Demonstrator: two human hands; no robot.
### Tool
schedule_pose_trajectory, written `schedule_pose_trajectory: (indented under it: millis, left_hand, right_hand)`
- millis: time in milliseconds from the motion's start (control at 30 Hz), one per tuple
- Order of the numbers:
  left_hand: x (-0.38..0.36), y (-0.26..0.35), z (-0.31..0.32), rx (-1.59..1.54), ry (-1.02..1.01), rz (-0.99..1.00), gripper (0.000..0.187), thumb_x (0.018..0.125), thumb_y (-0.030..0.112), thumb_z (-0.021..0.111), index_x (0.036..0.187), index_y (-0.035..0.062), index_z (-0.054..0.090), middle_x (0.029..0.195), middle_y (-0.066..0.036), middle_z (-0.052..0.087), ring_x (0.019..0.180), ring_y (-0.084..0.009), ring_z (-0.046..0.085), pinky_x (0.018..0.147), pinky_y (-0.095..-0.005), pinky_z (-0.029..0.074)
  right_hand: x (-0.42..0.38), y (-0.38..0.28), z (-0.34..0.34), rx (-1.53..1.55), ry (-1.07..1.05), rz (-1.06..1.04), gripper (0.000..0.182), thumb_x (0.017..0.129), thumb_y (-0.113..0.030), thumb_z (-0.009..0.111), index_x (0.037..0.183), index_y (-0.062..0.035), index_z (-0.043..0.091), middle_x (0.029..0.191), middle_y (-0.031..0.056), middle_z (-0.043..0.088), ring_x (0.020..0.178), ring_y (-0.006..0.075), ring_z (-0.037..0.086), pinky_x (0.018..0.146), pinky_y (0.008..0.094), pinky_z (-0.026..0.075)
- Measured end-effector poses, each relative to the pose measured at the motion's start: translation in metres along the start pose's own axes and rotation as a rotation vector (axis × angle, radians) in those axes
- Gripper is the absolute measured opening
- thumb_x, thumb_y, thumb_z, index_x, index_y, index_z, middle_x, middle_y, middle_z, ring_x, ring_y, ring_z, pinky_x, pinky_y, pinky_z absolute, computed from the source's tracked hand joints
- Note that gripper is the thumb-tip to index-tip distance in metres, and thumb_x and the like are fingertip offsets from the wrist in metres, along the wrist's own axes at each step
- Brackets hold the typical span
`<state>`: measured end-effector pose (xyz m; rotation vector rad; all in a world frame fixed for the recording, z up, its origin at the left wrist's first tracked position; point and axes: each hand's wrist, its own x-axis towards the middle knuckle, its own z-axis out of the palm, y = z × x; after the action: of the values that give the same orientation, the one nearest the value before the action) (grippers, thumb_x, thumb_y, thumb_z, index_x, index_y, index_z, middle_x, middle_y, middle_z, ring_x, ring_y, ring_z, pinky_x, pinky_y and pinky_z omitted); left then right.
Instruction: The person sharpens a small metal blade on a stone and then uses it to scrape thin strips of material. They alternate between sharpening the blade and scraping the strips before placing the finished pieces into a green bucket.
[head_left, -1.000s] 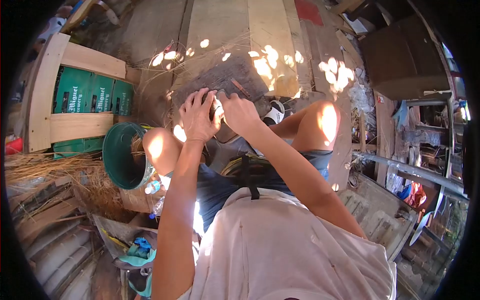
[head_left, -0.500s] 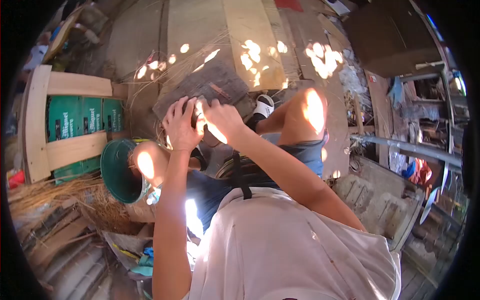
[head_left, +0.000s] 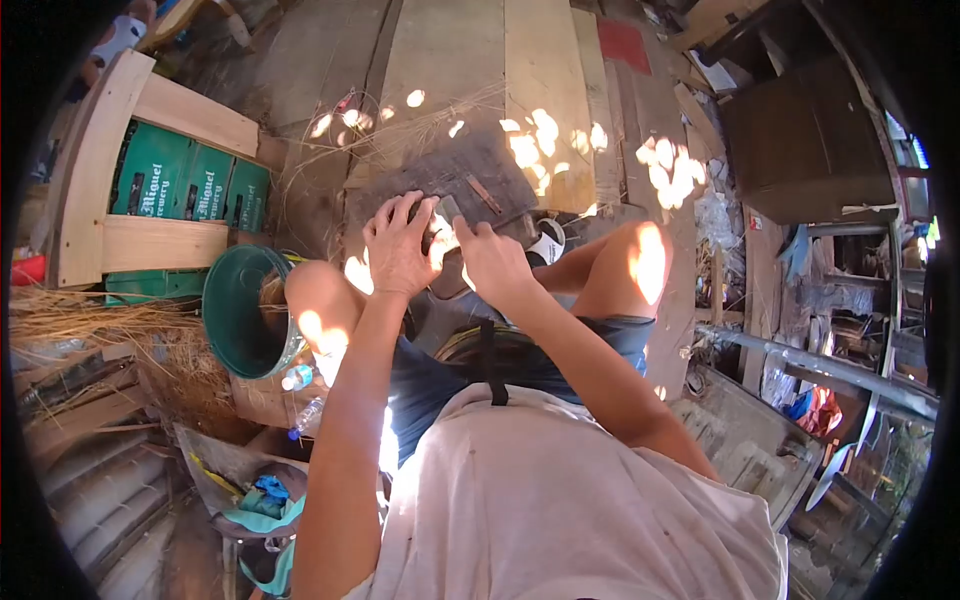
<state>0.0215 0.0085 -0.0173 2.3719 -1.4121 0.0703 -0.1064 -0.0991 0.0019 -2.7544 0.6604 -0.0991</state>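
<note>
My left hand [head_left: 400, 248] rests at the near edge of a dark wooden board [head_left: 440, 172], its fingers bent and partly spread over something small and sunlit. Close on its right, my right hand [head_left: 493, 262] is closed round a short grey object [head_left: 447, 209], perhaps a blade or tool, whose tip points up toward the board. Bright sun patches hide what lies between the hands. A thin reddish-brown strip [head_left: 484, 194] lies on the board, right of the fingers.
A green bucket [head_left: 245, 312] stands by my left knee, with plastic bottles [head_left: 298, 377] below it. Green crates [head_left: 160, 175] sit behind wooden slats at the left. A dark cabinet [head_left: 800, 130] stands back right; a metal pipe [head_left: 800, 362] crosses the right side. A person is at the upper left.
The view has shifted, so the scene sits lower and further right. My right hand has drawn back slightly from my left, and the grey object now shows between them.
</note>
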Motion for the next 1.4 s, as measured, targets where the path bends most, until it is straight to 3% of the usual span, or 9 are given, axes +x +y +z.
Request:
schedule_pose_trajectory:
  millis: [133, 300, 600, 667, 700, 1033, 1200, 1300, 1400]
  left_hand:
    - [-0.003, 0.000, -0.001, -0.040, -0.024, 0.018, 0.055, 0.080, 0.033, 0.070, 0.133, 0.0232, 0.058, 0.140, -0.002, 0.053, 0.131, -0.0327, 0.045, 0.107, -0.0522, 0.035]
    - [-0.004, -0.003, 0.004, -0.036, 0.034, 0.027, 0.055, 0.080, 0.033, 0.072, 0.132, 0.0224, 0.059, 0.140, -0.002, 0.053, 0.131, -0.0304, 0.044, 0.107, -0.0508, 0.034]
    - [-0.010, -0.003, 0.006, -0.040, -0.004, 0.020, 0.053, 0.083, 0.036, 0.065, 0.134, 0.0232, 0.058, 0.141, -0.003, 0.053, 0.131, -0.0323, 0.045, 0.106, -0.0539, 0.034]
    - [-0.004, -0.003, 0.005, -0.031, 0.000, 0.024, 0.053, 0.083, 0.038, 0.068, 0.133, 0.0225, 0.058, 0.141, -0.002, 0.051, 0.132, -0.0303, 0.044, 0.107, -0.0521, 0.033]
    - [-0.003, -0.003, 0.005, -0.022, 0.000, 0.012, 0.055, 0.080, 0.036, 0.070, 0.133, 0.0231, 0.058, 0.140, -0.002, 0.052, 0.133, -0.0300, 0.044, 0.107, -0.0521, 0.033]
    - [-0.004, 0.004, 0.005, -0.029, 0.000, 0.042, 0.055, 0.079, 0.026, 0.067, 0.134, 0.0238, 0.058, 0.141, -0.003, 0.053, 0.131, -0.0315, 0.046, 0.108, -0.0525, 0.034]
    - [-0.004, 0.006, 0.007, 0.059, -0.024, 0.035, 0.056, 0.080, 0.035, 0.070, 0.134, 0.0250, 0.057, 0.143, -0.001, 0.050, 0.135, -0.0291, 0.043, 0.110, -0.0526, 0.032]
    - [-0.001, 0.005, 0.009, 0.055, -0.048, 0.036, 0.061, 0.078, 0.033, 0.073, 0.136, 0.0229, 0.055, 0.145, -0.003, 0.049, 0.136, -0.0300, 0.043, 0.112, -0.0521, 0.031]
    - [-0.003, 0.003, 0.011, 0.034, -0.042, 0.028, 0.062, 0.078, 0.033, 0.074, 0.137, 0.0229, 0.055, 0.144, -0.004, 0.050, 0.135, -0.0307, 0.043, 0.112, -0.0520, 0.031]
  right_hand:
    - [0.021, 0.001, 0.010, 0.050, 0.017, -0.002, 0.045, 0.088, -0.010, 0.058, 0.131, 0.0022, 0.051, 0.096, 0.0239, 0.067, 0.077, 0.0383, 0.072, 0.064, 0.0429, 0.060]
    - [-0.007, -0.008, -0.002, 0.053, 0.005, 0.037, 0.027, 0.088, -0.009, 0.059, 0.113, 0.0020, 0.057, 0.090, 0.0226, 0.067, 0.076, 0.0370, 0.072, 0.063, 0.0430, 0.060]
    - [-0.008, -0.009, 0.002, 0.039, 0.002, 0.059, 0.024, 0.089, -0.011, 0.060, 0.109, 0.0020, 0.057, 0.089, 0.0223, 0.067, 0.073, 0.0370, 0.072, 0.062, 0.0416, 0.060]
    - [0.019, 0.002, 0.012, 0.142, -0.026, 0.026, 0.046, 0.085, -0.011, 0.061, 0.129, -0.0033, 0.053, 0.100, 0.0255, 0.066, 0.081, 0.0444, 0.070, 0.069, 0.0491, 0.058]
    - [0.020, 0.000, 0.009, 0.043, 0.096, -0.035, 0.027, 0.086, -0.011, 0.062, 0.110, 0.0008, 0.056, 0.089, 0.0213, 0.067, 0.073, 0.0377, 0.072, 0.063, 0.0416, 0.060]
    - [0.007, 0.000, 0.008, 0.023, 0.088, 0.008, 0.039, 0.085, -0.014, 0.063, 0.119, 0.0029, 0.059, 0.091, 0.0189, 0.069, 0.076, 0.0345, 0.073, 0.064, 0.0413, 0.059]
    - [-0.002, 0.001, 0.007, 0.150, 0.036, 0.078, 0.025, 0.086, -0.018, 0.063, 0.101, 0.0022, 0.063, 0.097, 0.0232, 0.069, 0.085, 0.0346, 0.073, 0.071, 0.0416, 0.060]
    - [0.021, 0.020, 0.008, 0.154, -0.002, 0.080, 0.038, 0.080, -0.012, 0.065, 0.115, 0.0000, 0.063, 0.098, 0.0191, 0.069, 0.086, 0.0388, 0.071, 0.073, 0.0447, 0.059]
    - [0.015, 0.062, -0.011, 0.488, 0.224, 0.085, 0.028, 0.082, -0.005, 0.057, 0.108, -0.0020, 0.066, 0.106, 0.0164, 0.072, 0.097, 0.0369, 0.069, 0.083, 0.0427, 0.056]
